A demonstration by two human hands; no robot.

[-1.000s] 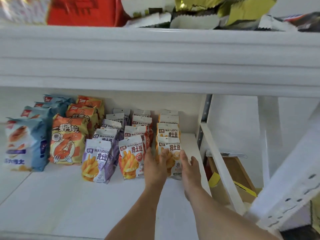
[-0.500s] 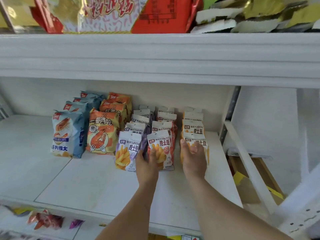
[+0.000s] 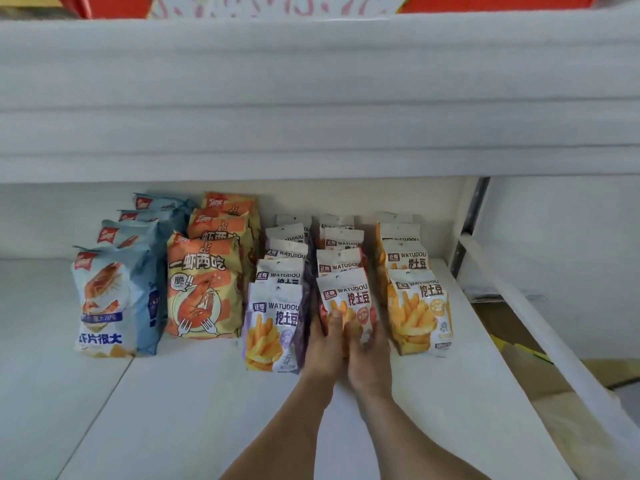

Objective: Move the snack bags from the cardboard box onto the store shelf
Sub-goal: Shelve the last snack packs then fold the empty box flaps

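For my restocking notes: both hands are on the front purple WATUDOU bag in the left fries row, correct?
Not quite. The head view shows the left hand and right hand on the front red WATUDOU bag in the middle fries row; the purple WATUDOU bag stands untouched beside it.

Both hands are on the front red bag (image 3: 348,299) of fries. The left hand (image 3: 323,344) and the right hand (image 3: 369,351) sit side by side and hold its bottom, thumbs on the front. A purple bag (image 3: 273,327) stands just left and a yellow bag (image 3: 419,313) just right. More bags stand in rows behind them on the white shelf (image 3: 173,410). Shrimp bags (image 3: 204,289) and blue bags (image 3: 104,303) stand farther left.
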